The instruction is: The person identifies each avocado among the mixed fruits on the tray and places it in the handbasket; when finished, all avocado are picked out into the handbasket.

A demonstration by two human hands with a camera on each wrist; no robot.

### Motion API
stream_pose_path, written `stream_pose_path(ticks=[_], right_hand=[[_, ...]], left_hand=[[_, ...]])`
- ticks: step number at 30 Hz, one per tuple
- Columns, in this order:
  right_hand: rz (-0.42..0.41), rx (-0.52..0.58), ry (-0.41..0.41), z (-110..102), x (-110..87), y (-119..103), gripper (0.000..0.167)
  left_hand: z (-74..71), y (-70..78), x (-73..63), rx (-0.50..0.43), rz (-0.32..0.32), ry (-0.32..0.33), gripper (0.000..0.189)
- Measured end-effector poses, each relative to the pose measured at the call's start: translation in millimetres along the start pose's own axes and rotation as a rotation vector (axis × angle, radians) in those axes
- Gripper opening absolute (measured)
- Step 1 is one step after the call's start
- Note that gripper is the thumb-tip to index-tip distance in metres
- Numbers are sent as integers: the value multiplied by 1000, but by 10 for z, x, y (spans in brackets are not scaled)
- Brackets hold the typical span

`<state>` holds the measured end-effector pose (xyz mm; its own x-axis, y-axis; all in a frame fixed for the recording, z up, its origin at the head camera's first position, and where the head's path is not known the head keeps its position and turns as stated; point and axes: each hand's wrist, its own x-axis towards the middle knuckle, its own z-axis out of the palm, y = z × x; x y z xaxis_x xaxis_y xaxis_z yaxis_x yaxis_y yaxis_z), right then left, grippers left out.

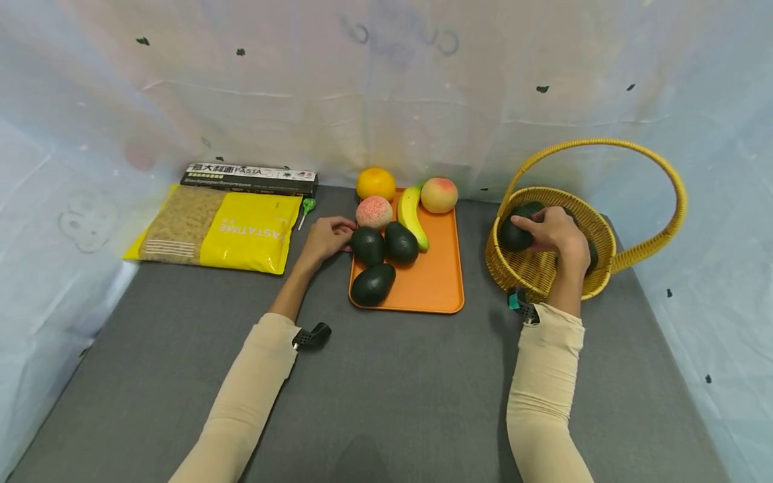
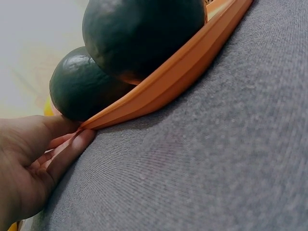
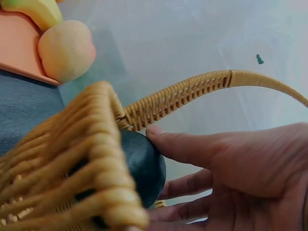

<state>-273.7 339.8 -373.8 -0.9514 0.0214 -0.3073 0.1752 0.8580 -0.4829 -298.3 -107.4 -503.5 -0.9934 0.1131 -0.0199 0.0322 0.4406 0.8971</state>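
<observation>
My left hand (image 1: 328, 236) is at the left edge of the orange tray (image 1: 431, 282). In the left wrist view its thumb and fingers pinch the tray's rim. Three dark green avocados (image 1: 372, 284) lie on the tray's left side, one close beside those fingers. Over at the yellow wicker basket (image 1: 498, 265), my right hand (image 1: 558, 231) reaches in past the rim and grips an avocado (image 1: 513, 236) between thumb and fingers. More dark avocados (image 1: 592, 258) show inside the basket, partly covered by that hand.
An orange (image 1: 376, 183), a pinkish peach (image 1: 374, 212), a banana (image 1: 410, 215) and another peach (image 1: 439, 194) sit toward the tray's back. To the left lie a yellow pasta bag (image 1: 247, 231), a black pasta box (image 1: 247, 178) and a green lollipop (image 1: 308, 204). The basket's tall handle (image 1: 676, 194) arches up.
</observation>
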Motion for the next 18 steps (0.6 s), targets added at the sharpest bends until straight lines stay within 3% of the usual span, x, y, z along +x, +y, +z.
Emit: stream_pose_path(ticks=[6, 13, 18], right_hand=[[11, -23, 6, 62, 56, 21, 64], [-10, -16, -65, 72, 44, 67, 82], [-73, -68, -80, 48, 53, 99, 73]], left_hand=[[11, -3, -1, -2, 10, -5, 27], [3, -26, 0, 4, 24, 7, 26], [-2, -26, 6, 5, 27, 1, 27]])
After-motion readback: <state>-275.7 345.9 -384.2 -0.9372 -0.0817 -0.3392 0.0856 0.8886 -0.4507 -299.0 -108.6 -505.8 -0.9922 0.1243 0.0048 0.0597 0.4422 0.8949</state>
